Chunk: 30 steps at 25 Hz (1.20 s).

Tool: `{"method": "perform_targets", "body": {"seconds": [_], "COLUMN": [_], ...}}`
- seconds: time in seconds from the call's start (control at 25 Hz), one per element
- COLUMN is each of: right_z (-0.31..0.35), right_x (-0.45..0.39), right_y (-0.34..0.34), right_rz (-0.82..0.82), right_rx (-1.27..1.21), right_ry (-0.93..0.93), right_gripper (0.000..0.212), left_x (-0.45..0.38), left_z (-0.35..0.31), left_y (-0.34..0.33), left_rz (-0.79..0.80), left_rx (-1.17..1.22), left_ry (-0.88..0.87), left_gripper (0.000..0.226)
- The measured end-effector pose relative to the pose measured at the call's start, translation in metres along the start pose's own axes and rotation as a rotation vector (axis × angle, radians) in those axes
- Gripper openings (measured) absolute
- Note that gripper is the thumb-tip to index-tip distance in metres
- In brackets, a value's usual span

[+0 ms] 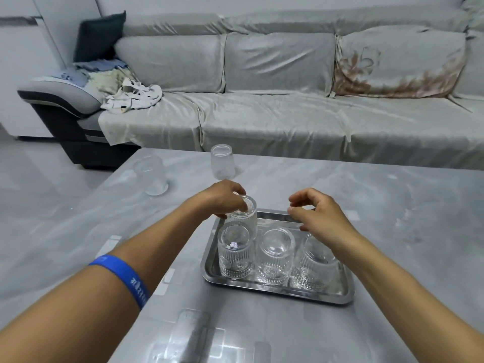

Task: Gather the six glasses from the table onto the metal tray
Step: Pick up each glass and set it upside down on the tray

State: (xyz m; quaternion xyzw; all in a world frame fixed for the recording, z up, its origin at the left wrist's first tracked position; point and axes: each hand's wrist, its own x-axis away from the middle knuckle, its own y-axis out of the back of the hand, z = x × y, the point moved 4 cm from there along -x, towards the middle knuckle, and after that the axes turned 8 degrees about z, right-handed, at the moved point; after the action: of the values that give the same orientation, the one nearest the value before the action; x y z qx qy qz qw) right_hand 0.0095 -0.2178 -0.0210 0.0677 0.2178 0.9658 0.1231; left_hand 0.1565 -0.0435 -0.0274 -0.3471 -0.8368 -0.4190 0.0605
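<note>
A metal tray [337, 293] lies on the grey table, holding a front row of three upside-down ribbed glasses: left [234, 251], middle [276, 256] and right [315, 265]. My left hand [222, 199] grips a fourth upside-down glass [243, 218] by its base, at the tray's back left corner behind the left glass. My right hand [319, 216] hovers over the tray's back right part, fingers curled apart and holding nothing. Two more glasses stand upside down on the table beyond the tray: one [222, 162] near the far edge, another [152, 175] far left.
The grey marble-look table [392, 205] stretches wide to the right of the tray. A grey covered sofa [288, 113] runs behind the table, with crumpled clothes [131, 96] at its left end. Pale floor lies to the left.
</note>
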Motion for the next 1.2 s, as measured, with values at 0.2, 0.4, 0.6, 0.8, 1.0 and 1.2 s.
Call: {"method": "perform_targets", "body": {"seconds": [0.2, 0.4, 0.6, 0.8, 1.0, 1.2], "right_z": [0.013, 0.048, 0.065, 0.055, 0.064, 0.079], "right_x": [0.003, -0.004, -0.028, -0.04, -0.047, -0.042], "right_y": [-0.003, -0.04, -0.062, -0.048, -0.024, -0.011], "right_rz": [-0.047, 0.06, 0.088, 0.064, -0.086, -0.14], "right_rx": [0.224, 0.385, 0.426, 0.429, 0.317, -0.486], "right_ry": [0.078, 0.28, 0.325, 0.268, 0.236, 0.027], "right_gripper": [0.017, 0.017, 0.019, 0.017, 0.021, 0.037], "left_x": [0.006, 0.025, 0.002, -0.025, 0.005, 0.061], "left_z": [0.013, 0.075, 0.139, 0.176, 0.136, 0.022], "left_y": [0.003, 0.058, 0.12, 0.14, 0.123, 0.095], "left_rz": [-0.081, -0.512, -0.571, -0.626, -0.785, -0.605], "left_rx": [0.06, 0.041, -0.215, -0.312, -0.179, 0.294], "left_ry": [-0.041, 0.073, 0.183, 0.136, -0.12, -0.576], "left_gripper": [0.052, 0.046, 0.07, 0.021, 0.009, 0.008]}}
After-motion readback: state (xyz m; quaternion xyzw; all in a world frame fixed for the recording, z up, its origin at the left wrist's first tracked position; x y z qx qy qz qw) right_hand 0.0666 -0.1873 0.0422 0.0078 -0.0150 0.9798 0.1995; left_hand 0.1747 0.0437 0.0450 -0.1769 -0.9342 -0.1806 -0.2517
